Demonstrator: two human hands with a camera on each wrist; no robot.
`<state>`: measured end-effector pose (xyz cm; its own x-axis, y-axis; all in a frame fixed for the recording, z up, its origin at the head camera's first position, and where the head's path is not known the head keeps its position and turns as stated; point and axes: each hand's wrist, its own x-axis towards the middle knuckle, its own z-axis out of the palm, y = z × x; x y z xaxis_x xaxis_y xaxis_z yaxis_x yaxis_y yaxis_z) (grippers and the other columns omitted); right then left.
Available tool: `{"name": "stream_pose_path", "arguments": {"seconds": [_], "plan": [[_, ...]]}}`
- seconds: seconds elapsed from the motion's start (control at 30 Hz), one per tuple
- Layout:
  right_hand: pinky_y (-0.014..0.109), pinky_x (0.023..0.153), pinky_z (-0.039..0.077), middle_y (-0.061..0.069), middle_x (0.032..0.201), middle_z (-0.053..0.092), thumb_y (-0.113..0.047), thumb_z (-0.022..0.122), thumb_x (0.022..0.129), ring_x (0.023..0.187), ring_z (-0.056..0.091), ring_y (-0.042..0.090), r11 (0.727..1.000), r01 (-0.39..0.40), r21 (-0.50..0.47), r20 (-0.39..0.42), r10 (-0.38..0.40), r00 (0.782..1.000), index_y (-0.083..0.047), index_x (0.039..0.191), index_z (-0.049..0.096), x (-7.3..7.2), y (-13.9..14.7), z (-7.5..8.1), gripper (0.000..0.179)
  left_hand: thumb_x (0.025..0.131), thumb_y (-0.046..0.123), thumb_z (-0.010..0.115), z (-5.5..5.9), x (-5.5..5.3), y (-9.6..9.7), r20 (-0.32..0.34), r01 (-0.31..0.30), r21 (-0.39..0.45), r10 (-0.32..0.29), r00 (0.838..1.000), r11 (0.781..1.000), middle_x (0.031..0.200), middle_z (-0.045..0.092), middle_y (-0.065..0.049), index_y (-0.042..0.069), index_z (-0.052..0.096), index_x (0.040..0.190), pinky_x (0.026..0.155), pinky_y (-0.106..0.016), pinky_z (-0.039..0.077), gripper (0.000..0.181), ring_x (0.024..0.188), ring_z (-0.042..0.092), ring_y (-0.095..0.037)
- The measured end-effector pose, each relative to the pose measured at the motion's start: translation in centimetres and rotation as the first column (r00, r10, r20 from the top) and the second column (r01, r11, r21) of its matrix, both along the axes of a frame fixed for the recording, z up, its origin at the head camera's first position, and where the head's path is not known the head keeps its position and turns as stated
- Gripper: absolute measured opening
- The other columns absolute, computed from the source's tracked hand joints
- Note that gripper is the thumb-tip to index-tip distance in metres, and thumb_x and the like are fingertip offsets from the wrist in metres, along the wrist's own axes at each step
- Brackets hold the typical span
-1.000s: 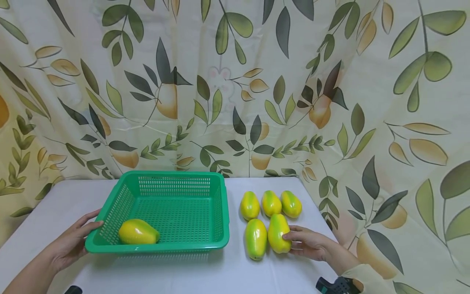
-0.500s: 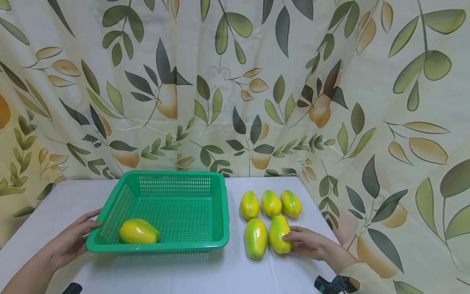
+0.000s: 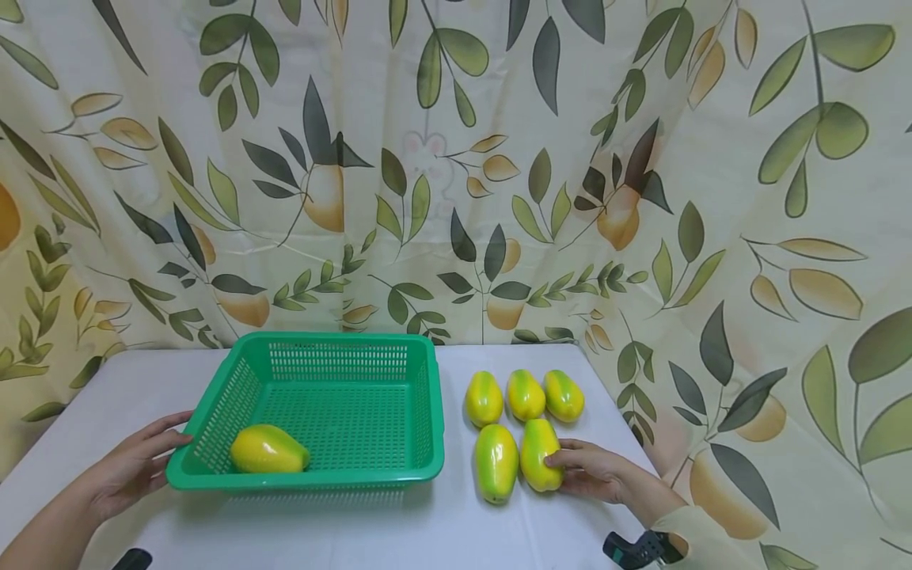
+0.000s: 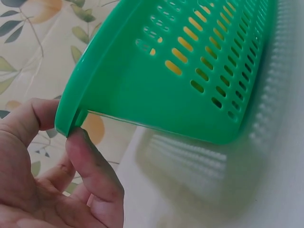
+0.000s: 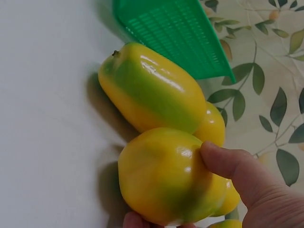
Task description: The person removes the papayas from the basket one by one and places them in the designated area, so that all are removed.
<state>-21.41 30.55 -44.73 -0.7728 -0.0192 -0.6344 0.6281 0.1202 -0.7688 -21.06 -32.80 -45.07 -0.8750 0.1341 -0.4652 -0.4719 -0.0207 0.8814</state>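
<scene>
In the head view, a green plastic basket [image 3: 342, 431] stands on the table with one yellow papaya [image 3: 267, 450] lying inside at its near left. My left hand [image 3: 131, 467] is at the basket's left rim; in the left wrist view, thumb and a finger pinch that rim [image 4: 71, 102]. On the right, my right hand [image 3: 591, 471] grips a yellow-green papaya [image 3: 539, 451], thumb on one side, with other fingertips showing below it in the right wrist view. Beside it lies another papaya [image 3: 496, 463], and a row of three papayas [image 3: 526, 394] sits just behind.
A white cloth [image 3: 342, 530] covers the table. Behind it hangs a leaf-patterned curtain [image 3: 442, 174]. The basket's right wall [image 3: 436, 412] faces the loose papayas across a strip of cloth.
My left fingers have slid slightly outward at the basket's rim. The right hand stays on the same papaya, whose far end has tipped very slightly nearer. The basket has hardly moved.
</scene>
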Motion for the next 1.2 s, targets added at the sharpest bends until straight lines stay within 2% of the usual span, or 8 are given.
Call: {"name": "stream_pose_path", "arguments": {"seconds": [0.07,0.13,0.3,0.5,0.67,0.8,0.93,1.2], "plan": [[0.041,0.082,0.049,0.029,0.117,0.040,-0.008,0.070,0.074,0.099,0.051,0.036,1.000,-0.003,0.001,0.000,0.003,1.000,0.004,0.134,0.026,0.0,0.0,-0.1,0.075,0.090,0.023,0.054,-0.1,0.1,0.0,-0.009,0.004,0.004,-0.004,1.000,1.000,0.097,0.054,0.009,0.021,0.027,0.136,0.082,-0.036,0.049,0.053,0.090,0.057,-0.016],[0.041,0.081,0.049,0.028,0.117,0.041,-0.009,0.070,0.074,0.099,0.051,0.035,1.000,-0.005,0.001,-0.003,0.005,1.000,0.004,0.134,0.027,-0.1,0.1,-0.1,0.075,0.089,0.024,0.055,-0.1,0.1,0.0,-0.004,-0.006,0.013,0.006,1.000,1.000,0.096,0.055,0.009,0.028,0.036,0.128,0.082,-0.035,0.049,0.044,0.090,0.057,-0.016],[0.041,0.081,0.049,0.028,0.116,0.041,-0.009,0.070,0.075,0.098,0.052,0.035,1.000,-0.007,-0.001,-0.005,0.007,1.000,0.004,0.133,0.027,-0.1,0.2,-0.2,0.073,0.088,0.024,0.058,-0.2,0.2,0.0,0.008,-0.022,0.026,0.022,1.000,0.999,0.096,0.055,0.008,0.034,0.042,0.117,0.082,-0.035,0.049,0.035,0.089,0.057,-0.016],[0.041,0.081,0.049,0.027,0.113,0.043,-0.012,0.072,0.074,0.096,0.052,0.034,1.000,-0.012,0.028,-0.010,0.013,1.000,0.004,0.133,0.029,-0.2,0.5,-0.3,0.074,0.085,0.025,0.061,-0.3,0.3,0.1,0.022,-0.045,-0.004,0.045,0.999,0.999,0.094,0.055,0.008,0.021,0.025,0.138,0.080,-0.034,0.050,0.064,0.088,0.058,-0.017],[0.041,0.083,0.048,0.022,0.111,0.048,-0.021,0.072,0.076,0.094,0.050,0.032,0.989,-0.043,0.139,-0.029,0.047,0.998,0.003,0.132,0.033,-0.4,1.1,0.2,0.072,0.085,0.025,0.061,-0.1,0.3,0.2,0.010,-0.043,-0.036,0.043,0.999,0.998,0.095,0.055,0.006,0.013,0.016,0.142,0.080,-0.034,0.050,0.074,0.087,0.058,-0.017],[0.043,0.086,0.046,0.020,0.114,0.048,-0.024,0.069,0.078,0.102,0.046,0.035,0.972,-0.074,0.225,-0.082,0.094,0.992,0.002,0.133,0.033,-0.5,1.2,2.1,0.071,0.086,0.025,0.059,0.2,0.3,0.3,0.005,-0.034,-0.032,0.034,0.999,0.999,0.095,0.055,0.006,0.009,0.013,0.143,0.080,-0.034,0.050,0.075,0.088,0.058,-0.017],[0.045,0.088,0.044,0.021,0.119,0.045,-0.027,0.070,0.078,0.107,0.045,0.037,0.958,-0.102,0.266,-0.150,0.146,0.978,0.000,0.134,0.032,-0.9,0.0,4.5,0.073,0.087,0.024,0.058,0.3,0.3,0.3,0.005,-0.028,-0.020,0.028,1.000,0.999,0.094,0.056,0.006,0.008,0.014,0.142,0.080,-0.034,0.050,0.072,0.087,0.058,-0.017],[0.047,0.092,0.040,0.018,0.123,0.043,-0.025,0.069,0.079,0.111,0.046,0.033,0.968,-0.172,0.184,-0.279,0.219,0.935,-0.003,0.133,0.037,-1.2,-4.7,7.8,0.067,0.084,0.027,0.062,0.3,0.2,0.4,0.005,-0.032,-0.065,0.033,0.999,0.997,0.094,0.056,0.009,0.005,0.012,0.143,0.079,-0.032,0.050,0.080,0.087,0.057,-0.013]]}}
